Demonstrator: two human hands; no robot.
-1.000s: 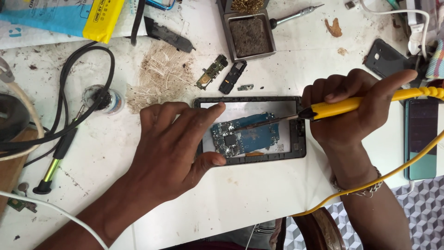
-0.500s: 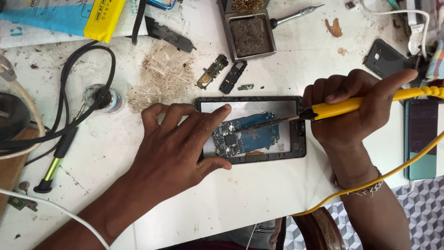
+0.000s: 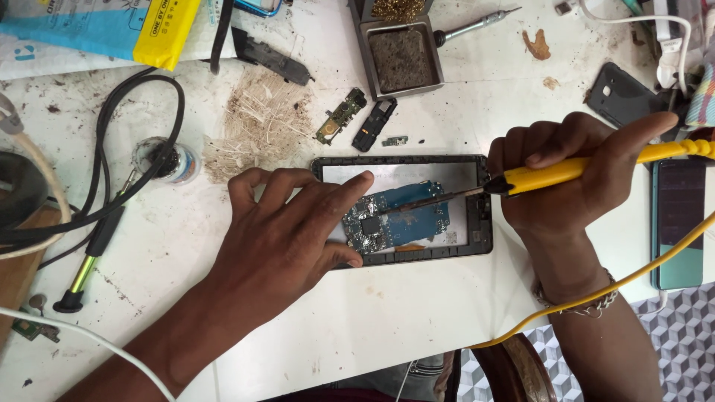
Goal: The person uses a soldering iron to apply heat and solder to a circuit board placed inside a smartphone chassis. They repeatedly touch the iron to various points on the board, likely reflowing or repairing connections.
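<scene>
**A:** Head view: right hand (image 3: 573, 179) has its grip wrapped around a yellow soldering iron (image 3: 566, 171), tip down on the blue circuit board (image 3: 402, 222). Left hand (image 3: 290, 238) lies flat, fingers spread, index and thumb pinning the board's left edge.

**B:** Where's the board sitting?

**A:** Inside the opened black phone frame (image 3: 480, 231), mid-table (image 3: 372, 320), lower half of the frame.

**B:** Progress?

**A:** Phone already stripped: small green board (image 3: 340, 116) and a black part (image 3: 374, 125) lie loose above the frame, back cover (image 3: 622, 93) set aside upper right. Soldering looks mid-joint, I'd say; can't see the joint itself. Reassembly not started.

**B:** Anything else nearby?

**A:** Tip-cleaner tray (image 3: 402, 59) above, second phone (image 3: 678, 223) far right, black cable (image 3: 112, 186) left.
</scene>
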